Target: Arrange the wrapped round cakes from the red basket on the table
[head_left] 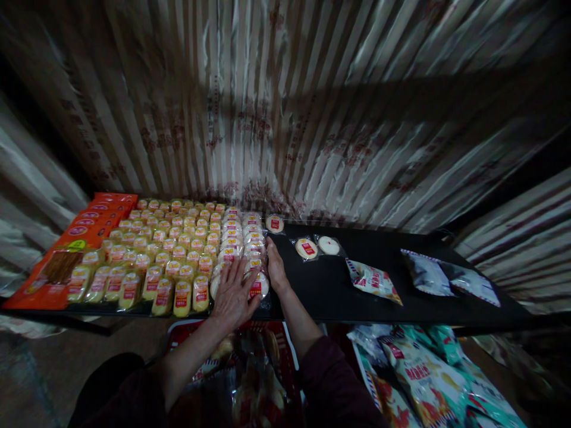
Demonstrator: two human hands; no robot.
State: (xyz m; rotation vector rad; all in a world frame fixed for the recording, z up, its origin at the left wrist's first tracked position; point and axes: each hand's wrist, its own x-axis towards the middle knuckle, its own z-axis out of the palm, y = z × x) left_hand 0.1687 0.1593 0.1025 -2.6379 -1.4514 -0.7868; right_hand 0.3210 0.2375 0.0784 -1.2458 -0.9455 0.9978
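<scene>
My left hand [234, 294] lies flat, fingers stretched out, on the near end of the rows of round white packaged cakes [254, 238]. My right hand [275, 267] stands on edge along the right side of those rows, fingers extended and touching or very close to the wrappers. Neither hand grips anything. Left of the round cakes are dense rows of small yellow wrapped cakes [178, 252] with red labels. Part of the nearest round cakes is hidden under my left hand.
On the black shelf [307, 291], orange packets [96, 217] lie far left. Three loose round cakes, one a labelled cake [306, 248], and a snack bag [373, 281] lie to the right, with silvery bags [428, 274] beyond. Below are a red crate [292, 351] and more bags [423, 374].
</scene>
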